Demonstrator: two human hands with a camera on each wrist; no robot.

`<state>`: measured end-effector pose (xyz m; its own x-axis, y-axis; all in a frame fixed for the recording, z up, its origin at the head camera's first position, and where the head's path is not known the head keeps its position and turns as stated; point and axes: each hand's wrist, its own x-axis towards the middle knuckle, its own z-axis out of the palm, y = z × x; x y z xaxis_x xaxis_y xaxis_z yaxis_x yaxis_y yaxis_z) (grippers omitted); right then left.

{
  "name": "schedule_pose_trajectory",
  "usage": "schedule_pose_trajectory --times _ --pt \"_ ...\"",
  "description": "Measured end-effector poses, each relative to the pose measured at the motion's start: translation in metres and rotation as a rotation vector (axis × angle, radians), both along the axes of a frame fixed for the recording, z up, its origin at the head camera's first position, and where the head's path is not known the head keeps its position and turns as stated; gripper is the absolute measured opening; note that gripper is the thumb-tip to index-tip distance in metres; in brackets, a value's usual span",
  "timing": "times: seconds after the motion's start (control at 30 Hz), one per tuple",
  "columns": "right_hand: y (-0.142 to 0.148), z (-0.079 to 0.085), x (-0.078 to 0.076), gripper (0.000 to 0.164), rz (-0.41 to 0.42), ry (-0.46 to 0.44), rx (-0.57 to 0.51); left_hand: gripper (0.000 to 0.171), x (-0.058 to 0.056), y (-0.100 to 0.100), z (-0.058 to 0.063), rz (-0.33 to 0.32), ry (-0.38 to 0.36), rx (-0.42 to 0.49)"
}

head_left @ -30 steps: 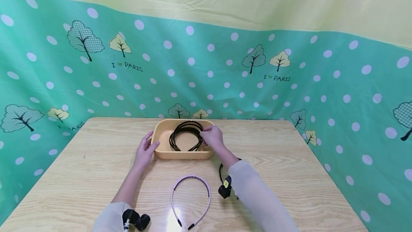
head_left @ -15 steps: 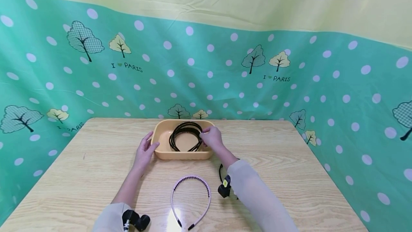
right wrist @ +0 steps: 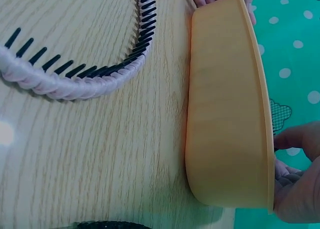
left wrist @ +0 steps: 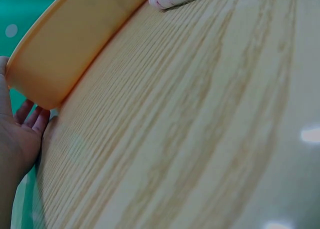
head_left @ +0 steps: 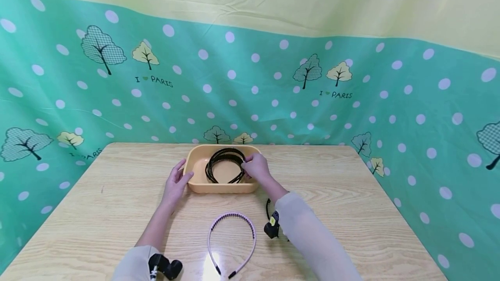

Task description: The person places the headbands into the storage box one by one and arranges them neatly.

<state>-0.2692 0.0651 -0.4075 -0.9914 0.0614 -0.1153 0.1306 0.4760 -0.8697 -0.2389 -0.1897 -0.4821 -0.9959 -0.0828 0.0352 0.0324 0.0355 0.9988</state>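
Note:
An orange plastic tray (head_left: 224, 188) stands at the back of the table, with several black toothed headbands (head_left: 211, 171) stacked inside. My left hand (head_left: 175, 184) holds the tray's left end, thumb over the rim and fingers along the outer wall. In the left wrist view the tray wall (left wrist: 65, 44) rises beside that hand. My right hand (head_left: 257, 167) reaches over the tray's right end and pinches the black headbands at their right side. The tray wall hides part of that hand in the right wrist view.
A lilac headband (head_left: 232, 214) with black teeth lies on the wooden table (head_left: 117, 211) in front of the tray, its ends toward me. Another black headband (head_left: 268, 208) lies partly hidden under my right forearm. A polka-dot curtain (head_left: 250, 99) hangs behind the table.
My right forearm and wrist have shifted very slightly left. Both hands keep their places, and the tray and headbands look the same.

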Motion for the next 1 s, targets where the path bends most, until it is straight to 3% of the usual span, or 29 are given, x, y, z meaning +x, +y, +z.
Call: schedule_pose_trajectory --times 0.37,0.7,1.0 --pt "0.0004 -0.0015 -0.0014 0.024 0.022 0.017 0.051 0.062 -0.0017 -0.0005 -0.002 -0.006 -0.005 0.008" --pt "0.0024 0.0055 0.0038 0.04 0.043 -0.021 -0.033 0.061 -0.0009 0.0 -0.001 -0.005 -0.016 0.015" --pt "0.0073 0.0078 0.0049 0.036 0.098 -0.028 -0.049 0.06 -0.0001 0.0004 0.0011 -0.006 -0.001 0.031"
